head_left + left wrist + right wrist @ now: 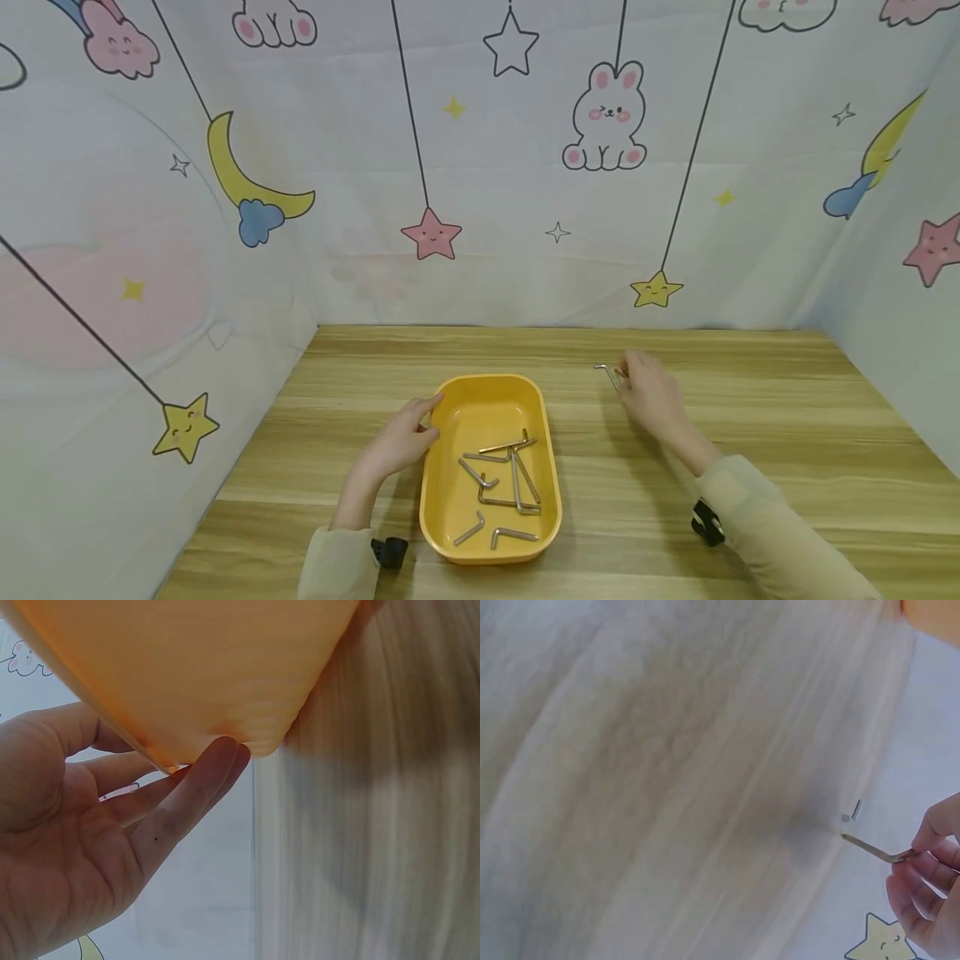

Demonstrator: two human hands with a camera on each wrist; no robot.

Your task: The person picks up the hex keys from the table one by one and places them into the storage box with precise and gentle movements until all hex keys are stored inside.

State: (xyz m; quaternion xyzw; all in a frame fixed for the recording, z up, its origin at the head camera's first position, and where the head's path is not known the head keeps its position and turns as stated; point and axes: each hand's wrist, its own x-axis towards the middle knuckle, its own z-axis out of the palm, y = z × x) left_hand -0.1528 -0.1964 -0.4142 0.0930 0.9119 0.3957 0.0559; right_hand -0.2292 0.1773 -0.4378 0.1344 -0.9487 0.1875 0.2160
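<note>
A yellow plastic bin [491,387] stands on the wooden table with several L-shaped hex keys [513,533] lying loose inside. My left hand [400,437] holds the bin's left rim near its far corner. In the left wrist view two fingertips [221,754] press the outer wall, while other fingers pass behind the rim. To the right of the bin, my right hand [651,396] pinches a brass-toned hex key [874,849] between thumb and fingers. Close to it, a silvery hex key [606,373] appears to lie on the table.
The wooden table [330,358] ends at a white cloth backdrop [360,275] printed with stars, moons and rabbits. More of this cloth hangs on both sides. Each wrist wears a black strap mount [392,552].
</note>
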